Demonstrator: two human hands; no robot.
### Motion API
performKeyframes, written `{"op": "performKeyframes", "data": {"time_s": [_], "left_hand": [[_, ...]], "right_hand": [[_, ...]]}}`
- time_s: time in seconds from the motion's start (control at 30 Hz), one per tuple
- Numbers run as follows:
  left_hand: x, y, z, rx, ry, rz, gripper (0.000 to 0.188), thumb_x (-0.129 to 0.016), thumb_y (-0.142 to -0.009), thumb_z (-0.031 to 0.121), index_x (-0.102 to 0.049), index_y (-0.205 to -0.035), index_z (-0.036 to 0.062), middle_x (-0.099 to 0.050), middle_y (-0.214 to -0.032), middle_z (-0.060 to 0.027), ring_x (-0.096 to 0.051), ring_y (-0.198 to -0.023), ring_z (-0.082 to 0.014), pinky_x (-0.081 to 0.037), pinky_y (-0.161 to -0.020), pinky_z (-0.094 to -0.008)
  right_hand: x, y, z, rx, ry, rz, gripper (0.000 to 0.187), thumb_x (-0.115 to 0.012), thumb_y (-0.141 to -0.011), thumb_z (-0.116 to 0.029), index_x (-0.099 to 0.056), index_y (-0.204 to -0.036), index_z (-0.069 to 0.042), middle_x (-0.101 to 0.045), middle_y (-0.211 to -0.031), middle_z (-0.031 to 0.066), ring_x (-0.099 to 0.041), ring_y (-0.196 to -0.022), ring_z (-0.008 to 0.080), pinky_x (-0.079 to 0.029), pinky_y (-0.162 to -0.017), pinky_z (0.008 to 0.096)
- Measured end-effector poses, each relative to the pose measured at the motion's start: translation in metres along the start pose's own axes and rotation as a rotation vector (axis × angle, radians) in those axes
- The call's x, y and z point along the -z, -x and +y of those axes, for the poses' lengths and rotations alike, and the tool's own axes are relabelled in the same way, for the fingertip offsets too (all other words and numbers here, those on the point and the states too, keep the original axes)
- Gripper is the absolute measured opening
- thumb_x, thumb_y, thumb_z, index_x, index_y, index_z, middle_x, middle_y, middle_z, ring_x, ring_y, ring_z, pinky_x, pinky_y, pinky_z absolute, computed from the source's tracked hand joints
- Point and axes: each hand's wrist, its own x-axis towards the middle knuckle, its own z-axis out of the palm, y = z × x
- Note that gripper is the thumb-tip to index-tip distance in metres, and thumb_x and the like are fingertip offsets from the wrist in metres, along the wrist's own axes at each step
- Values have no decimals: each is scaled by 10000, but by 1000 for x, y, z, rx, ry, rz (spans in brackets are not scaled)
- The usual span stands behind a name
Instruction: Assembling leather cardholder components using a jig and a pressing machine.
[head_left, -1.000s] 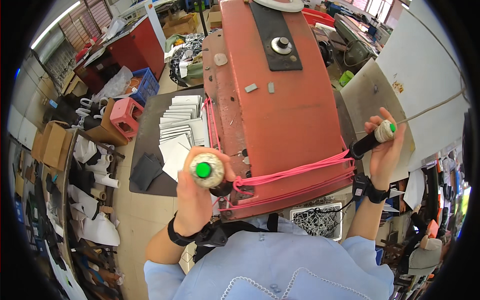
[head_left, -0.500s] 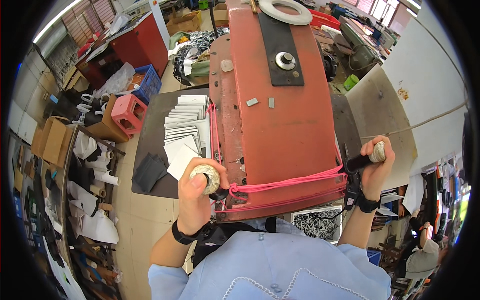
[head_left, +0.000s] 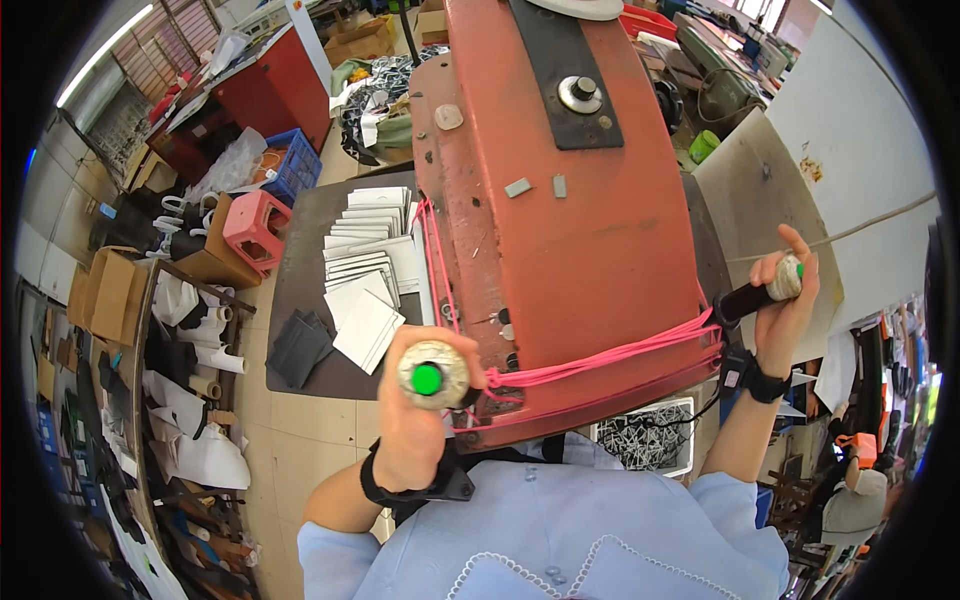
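Note:
My left hand is wrapped round a tape-bound handle at the near left corner of a red machine arm. A green button shows uncovered on the handle's end. At the near right corner, my right hand grips a black handle, also taped at its tip, with one finger raised off it. Pink cord runs in several strands across the arm's front, between the two handles. Stacked white pieces lie on the dark table left of the machine, beside black pieces.
Below the machine's front edge stands a white bin of metal-looking strips. A shelf rack with rolls is at left, near a pink stool and a blue crate. Another person is at far right.
The machine arm and both handles have swung a little to the right with my hands. My left thumb has come off the handle's end, baring the green button. A right finger has lifted.

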Motion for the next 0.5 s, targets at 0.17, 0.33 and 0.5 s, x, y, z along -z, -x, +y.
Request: {"op": "performKeyframes", "data": {"time_s": [0.17,0.33,0.5], "left_hand": [[-25,-3,-10,-8,-288,-369,907,-845,-751,307,-322,-1423,-5,-527,-1292,-148,-545,-1162,-226,-410,-1017,-351],[-66,-23,-28,-308,-561,-571,955,-784,-794,281,-217,-1498,-26,-352,-1495,-245,-387,-1356,-362,-314,-1120,-434],[-32,-34,-58,-186,-821,-815,634,-730,-829,236,-479,-1362,0,-464,-1405,-228,-441,-1312,-391,-374,-1088,-444]], "right_hand": [[33,-39,-3,-20,50,42,534,-429,-1039,-418,-534,-1256,60,-571,-767,46,-546,-765,153,-429,-740,265],[62,-54,2,391,731,518,504,-491,-1032,-377,-527,-1303,46,-629,-1172,136,-568,-1142,219,-410,-1027,320],[1,13,-9,86,169,-53,607,-376,-1041,-494,-501,-1339,19,-592,-1289,175,-534,-1229,243,-353,-1074,366]]}}
